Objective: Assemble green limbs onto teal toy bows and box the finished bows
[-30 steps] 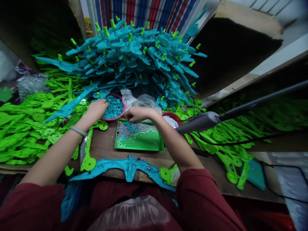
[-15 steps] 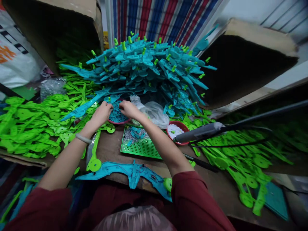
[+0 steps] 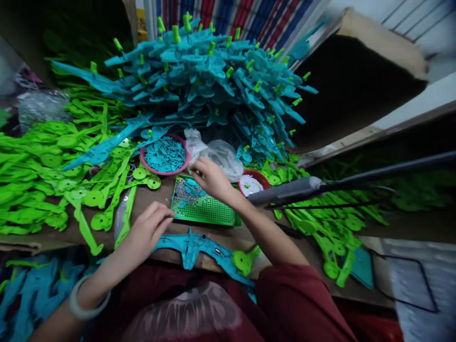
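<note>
Blue pcs (image 3: 184,204) prob. being picked, R hand (image 3: 213,179) over tray (image 3: 213,213) far edge, L hand (image 3: 151,224) by near-left corner, grips unclear; pinch needed.

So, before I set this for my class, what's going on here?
Someone is working bare-handed at a brown table. The right hand is over the far edge of a green perforated plastic tray, the left hand by its near left corner; I can't tell whether either grips anything. A blue bow-shaped plastic part lies in front, a round pink bowl of small blue pieces stands beyond the tray, and a big heap of blue plastic parts rises behind.
</note>
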`<state>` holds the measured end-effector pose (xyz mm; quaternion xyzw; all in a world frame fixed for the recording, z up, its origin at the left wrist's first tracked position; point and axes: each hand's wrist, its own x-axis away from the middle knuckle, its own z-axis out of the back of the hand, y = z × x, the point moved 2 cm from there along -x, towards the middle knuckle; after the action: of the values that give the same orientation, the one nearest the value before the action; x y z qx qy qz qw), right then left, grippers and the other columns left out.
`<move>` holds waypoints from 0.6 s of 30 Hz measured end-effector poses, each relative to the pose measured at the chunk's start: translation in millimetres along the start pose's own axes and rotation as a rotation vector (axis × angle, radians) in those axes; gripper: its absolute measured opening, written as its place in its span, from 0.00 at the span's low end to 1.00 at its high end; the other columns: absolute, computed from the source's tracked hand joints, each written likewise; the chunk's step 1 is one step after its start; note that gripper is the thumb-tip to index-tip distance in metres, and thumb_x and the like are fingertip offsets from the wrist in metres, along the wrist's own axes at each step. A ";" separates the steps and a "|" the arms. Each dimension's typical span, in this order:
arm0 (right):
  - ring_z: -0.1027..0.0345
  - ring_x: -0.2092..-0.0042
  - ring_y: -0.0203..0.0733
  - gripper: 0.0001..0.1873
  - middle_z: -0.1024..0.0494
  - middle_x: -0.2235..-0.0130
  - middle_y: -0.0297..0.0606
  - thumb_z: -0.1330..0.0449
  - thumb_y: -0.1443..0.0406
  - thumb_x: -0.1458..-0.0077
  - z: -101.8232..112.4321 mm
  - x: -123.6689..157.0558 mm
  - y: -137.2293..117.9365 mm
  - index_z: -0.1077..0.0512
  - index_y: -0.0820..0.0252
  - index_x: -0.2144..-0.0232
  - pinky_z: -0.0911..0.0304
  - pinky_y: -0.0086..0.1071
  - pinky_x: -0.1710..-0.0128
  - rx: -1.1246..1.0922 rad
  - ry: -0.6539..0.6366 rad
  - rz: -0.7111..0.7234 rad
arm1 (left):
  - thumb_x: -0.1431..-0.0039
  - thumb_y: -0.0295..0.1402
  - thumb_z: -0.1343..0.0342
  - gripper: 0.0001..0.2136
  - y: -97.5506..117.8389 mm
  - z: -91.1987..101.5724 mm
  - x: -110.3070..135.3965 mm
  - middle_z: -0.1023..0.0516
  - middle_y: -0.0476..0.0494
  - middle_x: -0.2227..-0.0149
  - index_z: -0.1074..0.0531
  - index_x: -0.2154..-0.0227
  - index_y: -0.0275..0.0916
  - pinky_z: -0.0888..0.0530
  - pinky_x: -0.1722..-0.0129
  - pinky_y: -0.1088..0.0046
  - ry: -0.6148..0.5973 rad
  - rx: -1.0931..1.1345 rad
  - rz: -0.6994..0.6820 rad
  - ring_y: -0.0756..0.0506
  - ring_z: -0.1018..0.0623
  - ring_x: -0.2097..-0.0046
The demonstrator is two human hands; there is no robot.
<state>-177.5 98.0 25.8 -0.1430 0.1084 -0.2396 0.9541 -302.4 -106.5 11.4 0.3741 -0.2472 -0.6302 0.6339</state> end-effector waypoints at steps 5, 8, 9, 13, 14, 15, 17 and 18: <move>0.34 0.57 0.45 0.20 0.28 0.54 0.48 0.53 0.68 0.35 -33.2 68.1 26.3 0.34 0.57 0.43 0.41 0.32 0.70 0.302 -0.101 0.017 | 0.32 0.32 0.51 0.06 1.2 -28.4 23.1 0.27 0.46 0.61 0.29 0.60 0.43 0.27 0.59 0.72 0.077 0.133 0.109 0.47 0.24 0.58; 0.35 0.57 0.48 0.21 0.29 0.52 0.51 0.51 0.63 0.34 -49.4 78.1 33.6 0.36 0.56 0.40 0.36 0.35 0.67 0.365 -0.126 0.121 | 0.33 0.31 0.50 0.06 1.9 -40.9 25.8 0.26 0.46 0.61 0.28 0.61 0.43 0.27 0.59 0.72 0.100 0.182 0.125 0.47 0.24 0.58; 0.35 0.56 0.49 0.21 0.29 0.52 0.51 0.50 0.61 0.34 -52.0 78.9 34.7 0.35 0.57 0.41 0.35 0.37 0.65 0.386 -0.130 0.151 | 0.33 0.31 0.50 0.06 2.3 -44.0 26.6 0.26 0.46 0.61 0.28 0.61 0.43 0.27 0.58 0.71 0.099 0.194 0.129 0.47 0.24 0.57; 0.36 0.56 0.50 0.22 0.30 0.54 0.52 0.50 0.57 0.34 -51.3 76.2 35.4 0.32 0.62 0.44 0.33 0.39 0.61 0.411 -0.129 0.182 | 0.33 0.30 0.49 0.06 1.6 -51.7 30.2 0.27 0.47 0.60 0.28 0.61 0.43 0.27 0.57 0.72 0.095 0.226 0.156 0.47 0.24 0.57; 0.36 0.56 0.50 0.23 0.30 0.54 0.52 0.51 0.57 0.34 -49.6 74.0 34.8 0.34 0.62 0.42 0.33 0.39 0.61 0.410 -0.121 0.172 | 0.33 0.30 0.49 0.05 1.0 -53.0 30.7 0.27 0.47 0.60 0.28 0.61 0.43 0.27 0.57 0.72 0.094 0.230 0.162 0.48 0.24 0.57; 0.36 0.55 0.51 0.25 0.31 0.53 0.52 0.52 0.57 0.34 -48.0 71.1 34.1 0.36 0.61 0.40 0.33 0.39 0.61 0.406 -0.113 0.160 | 0.33 0.30 0.49 0.05 0.6 -54.3 31.0 0.27 0.47 0.60 0.28 0.61 0.43 0.27 0.56 0.72 0.093 0.233 0.165 0.48 0.24 0.57; 0.37 0.54 0.52 0.26 0.31 0.52 0.52 0.54 0.56 0.33 -45.5 64.1 32.4 0.39 0.58 0.37 0.34 0.41 0.59 0.394 -0.112 0.145 | 0.33 0.30 0.49 0.05 0.6 -57.2 31.0 0.27 0.48 0.61 0.28 0.61 0.42 0.28 0.57 0.73 0.085 0.239 0.166 0.48 0.24 0.57; 0.37 0.54 0.52 0.26 0.32 0.52 0.52 0.54 0.56 0.33 -44.9 60.5 31.4 0.39 0.57 0.38 0.34 0.42 0.57 0.389 -0.123 0.145 | 0.33 0.29 0.49 0.05 1.1 -58.7 31.1 0.27 0.47 0.61 0.28 0.61 0.42 0.28 0.57 0.73 0.080 0.243 0.165 0.48 0.24 0.57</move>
<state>-124.3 85.1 -34.8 0.0375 0.0119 -0.1774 0.9833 -253.0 -127.6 -27.7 0.4511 -0.3260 -0.5263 0.6428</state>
